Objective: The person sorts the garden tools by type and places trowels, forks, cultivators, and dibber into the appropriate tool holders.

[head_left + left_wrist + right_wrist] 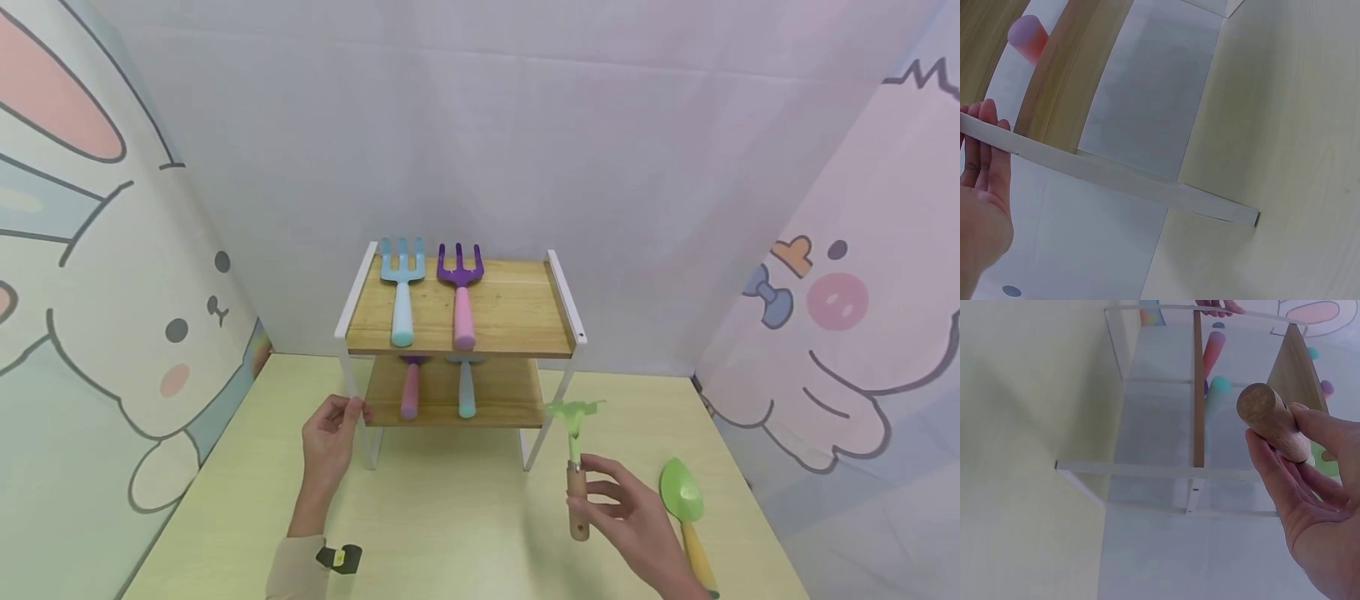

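My right hand point(626, 517) holds a small green-headed hand rake point(576, 500) by its wooden handle, between thumb and fingers. It is raised in front of the right side of a two-tier shelf rack point(457, 421), head up. In the right wrist view, the handle's round end point(1257, 403) faces the camera. At the rack's left front leg point(1116, 175), my left hand point(330, 437) grips the white frame, its fingers passing behind the bar. On the upper board lie a light blue hand fork point(402, 312) and a purple fork with a pink handle point(463, 317).
On the lower board lie a pink-handled tool point(410, 392) and a light blue-handled one point(467, 392), their heads mostly hidden. A green trowel point(682, 492) with a yellow handle lies on the table point(442, 517) at right. Cartoon-printed curtains point(480, 150) enclose the table.
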A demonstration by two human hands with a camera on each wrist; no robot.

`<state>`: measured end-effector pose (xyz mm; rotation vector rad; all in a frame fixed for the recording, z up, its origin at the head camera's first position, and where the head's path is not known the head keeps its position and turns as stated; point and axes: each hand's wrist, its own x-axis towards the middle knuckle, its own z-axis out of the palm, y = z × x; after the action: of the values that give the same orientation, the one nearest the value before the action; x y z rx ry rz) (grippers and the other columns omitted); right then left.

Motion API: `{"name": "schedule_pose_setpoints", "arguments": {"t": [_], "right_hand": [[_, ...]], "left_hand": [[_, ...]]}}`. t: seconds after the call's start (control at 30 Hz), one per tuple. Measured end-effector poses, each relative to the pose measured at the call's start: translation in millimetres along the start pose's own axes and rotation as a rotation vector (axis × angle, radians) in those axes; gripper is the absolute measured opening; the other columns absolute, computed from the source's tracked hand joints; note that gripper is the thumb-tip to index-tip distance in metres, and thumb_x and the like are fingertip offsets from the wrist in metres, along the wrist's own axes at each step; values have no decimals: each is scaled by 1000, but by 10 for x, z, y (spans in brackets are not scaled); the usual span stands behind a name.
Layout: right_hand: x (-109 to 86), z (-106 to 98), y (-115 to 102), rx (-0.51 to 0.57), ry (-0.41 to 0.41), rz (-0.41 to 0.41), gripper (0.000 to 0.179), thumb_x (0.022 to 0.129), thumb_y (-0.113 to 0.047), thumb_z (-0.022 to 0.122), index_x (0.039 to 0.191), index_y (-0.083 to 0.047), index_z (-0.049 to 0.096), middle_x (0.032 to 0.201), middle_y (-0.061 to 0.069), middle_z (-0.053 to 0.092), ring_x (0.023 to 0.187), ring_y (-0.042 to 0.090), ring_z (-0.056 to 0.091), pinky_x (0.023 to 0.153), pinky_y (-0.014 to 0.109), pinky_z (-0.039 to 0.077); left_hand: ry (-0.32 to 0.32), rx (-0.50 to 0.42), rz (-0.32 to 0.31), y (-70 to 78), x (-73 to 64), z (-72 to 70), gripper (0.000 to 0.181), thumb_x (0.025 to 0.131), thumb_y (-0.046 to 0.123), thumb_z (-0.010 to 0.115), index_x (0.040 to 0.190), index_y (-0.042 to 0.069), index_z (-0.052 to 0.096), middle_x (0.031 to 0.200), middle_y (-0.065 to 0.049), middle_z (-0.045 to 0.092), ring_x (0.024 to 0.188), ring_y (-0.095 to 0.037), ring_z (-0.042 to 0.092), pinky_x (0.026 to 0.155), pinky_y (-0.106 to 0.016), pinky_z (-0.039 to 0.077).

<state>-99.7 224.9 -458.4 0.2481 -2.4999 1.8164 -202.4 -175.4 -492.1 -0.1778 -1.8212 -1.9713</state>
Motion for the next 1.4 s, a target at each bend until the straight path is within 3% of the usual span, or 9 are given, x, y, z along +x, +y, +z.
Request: {"name": "schedule_pose_setpoints", "arguments": {"t": [0.2, 0.43, 0.67, 0.9, 1.2, 1.4], "right_hand": [[58, 4, -135, -43, -6, -80, 46, 80, -19, 76, 123, -18, 58, 116, 2, 64, 91, 18, 68, 71, 33, 56], [132, 4, -265, -101, -40, -191, 45, 83, -18, 74, 125, -18, 57, 118, 2, 63, 92, 17, 69, 71, 32, 56], [195, 33, -410, -116, -89, -254, 46, 84, -18, 73, 127, -18, 57, 118, 2, 63, 93, 17, 68, 70, 32, 56], [295, 73, -544, -122, -76, -397, 47, 81, -7, 74, 126, -12, 58, 111, 2, 67, 89, 18, 69, 65, 30, 56], [410, 91, -926, -117, -87, -449, 47, 79, 5, 73, 123, 2, 57, 116, 15, 63, 89, 22, 69, 63, 31, 56], [555, 61, -906, -112, -70, -449, 46, 80, 0, 73, 124, -5, 58, 121, 10, 62, 90, 19, 69, 63, 31, 56]], "left_hand": [[6, 6, 37, -239, 28, -49, 16, 94, 3, 56, 87, -11, 55, 83, -18, 65, 75, -16, 66, 76, -24, 53], [4, -8, -5, -165, 16, -33, 15, 94, 0, 55, 88, -14, 55, 85, -26, 64, 75, -18, 66, 78, -26, 52], [-22, 23, 10, 1, -14, -15, 16, 94, -2, 54, 90, -17, 54, 88, -33, 60, 77, -22, 66, 78, -20, 51], [-6, 17, 23, -176, 10, -52, 15, 94, -1, 54, 90, -15, 55, 86, -29, 62, 75, -21, 66, 78, -21, 50], [0, 1, 43, -207, 7, -48, 15, 94, 1, 55, 90, -14, 55, 84, -26, 63, 75, -20, 66, 78, -21, 50], [4, 10, 34, -213, 6, -43, 16, 94, 2, 55, 90, -13, 56, 85, -24, 63, 75, -19, 66, 78, -22, 50]]}}
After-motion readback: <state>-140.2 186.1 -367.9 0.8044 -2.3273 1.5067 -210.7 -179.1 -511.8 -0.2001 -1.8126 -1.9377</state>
